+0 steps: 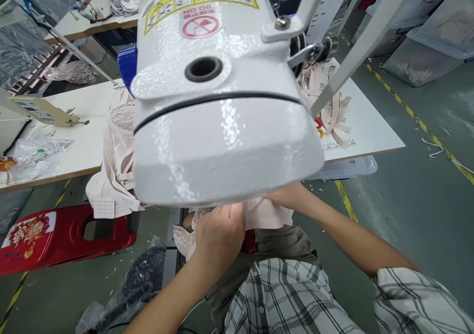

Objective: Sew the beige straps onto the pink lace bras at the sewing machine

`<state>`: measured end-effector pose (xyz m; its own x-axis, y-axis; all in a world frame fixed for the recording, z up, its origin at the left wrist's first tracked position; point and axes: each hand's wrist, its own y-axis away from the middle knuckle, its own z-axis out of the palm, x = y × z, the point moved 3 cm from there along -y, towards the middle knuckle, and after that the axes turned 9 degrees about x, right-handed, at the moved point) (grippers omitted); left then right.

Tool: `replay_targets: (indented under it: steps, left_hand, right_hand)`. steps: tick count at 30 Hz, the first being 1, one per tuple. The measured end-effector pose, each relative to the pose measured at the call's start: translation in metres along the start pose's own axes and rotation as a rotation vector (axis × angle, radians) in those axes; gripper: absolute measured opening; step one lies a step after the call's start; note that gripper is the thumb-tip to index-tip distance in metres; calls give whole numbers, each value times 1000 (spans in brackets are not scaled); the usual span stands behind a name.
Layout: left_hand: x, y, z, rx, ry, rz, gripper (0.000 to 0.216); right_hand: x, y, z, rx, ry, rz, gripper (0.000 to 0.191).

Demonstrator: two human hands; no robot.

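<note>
**Both hands working pale fabric under the sewing machine head**

The left hand (219,235) is curling its fingers closed around a piece of pale pink fabric (267,216), pinching it just below the front edge of the white sewing machine head (222,127). The fabric is lying over the person's lap, between the two hands, with a lace edge (182,242) hanging out to the left of the left hand. The right hand (287,196) is touching the same fabric from the far side, but the machine is hiding its fingers, so its grip cannot be told. A pile of pale garments (113,181) is hanging off the white table (370,131) to the left. A red stool (55,235) is standing on the floor beside it.
</note>
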<state>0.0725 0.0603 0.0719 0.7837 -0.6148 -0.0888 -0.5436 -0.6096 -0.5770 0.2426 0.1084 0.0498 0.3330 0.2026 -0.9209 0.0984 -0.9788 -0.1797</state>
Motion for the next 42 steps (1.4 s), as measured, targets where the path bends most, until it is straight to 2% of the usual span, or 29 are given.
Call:
replay_targets:
  steps: [7, 13, 16, 25, 30, 35, 40, 42]
  left_hand:
    - [1, 2, 3, 7, -38, 22, 20]
    - [3, -2, 2, -5, -52, 48, 19]
    - [4, -2, 2, -10, -37, 62, 20]
    - [-3, 3, 1, -26, -24, 7, 23]
    - [-4, 3, 2, -41, 51, -5, 24]
    - [-15, 16, 4, -80, 142, -151, 24]
    - [-30, 25, 7, -96, 459, -586, 27]
    - [-33, 26, 7, -171, 622, -700, 34]
  right_hand:
    - [0, 2, 1, -12, -18, 20, 31]
    - [3, 2, -2, 12, 4, -69, 30]
    - [2, 4, -6, 33, 28, -60, 31]
    - [3, 9, -3, 34, 42, -111, 37]
    - [6, 10, -7, 47, 26, -68, 40]
    - [7, 13, 1, 45, -23, -45, 38]
    - [19, 21, 0, 143, 6, -7, 37]
    - [19, 28, -1, 124, 67, 16, 28]
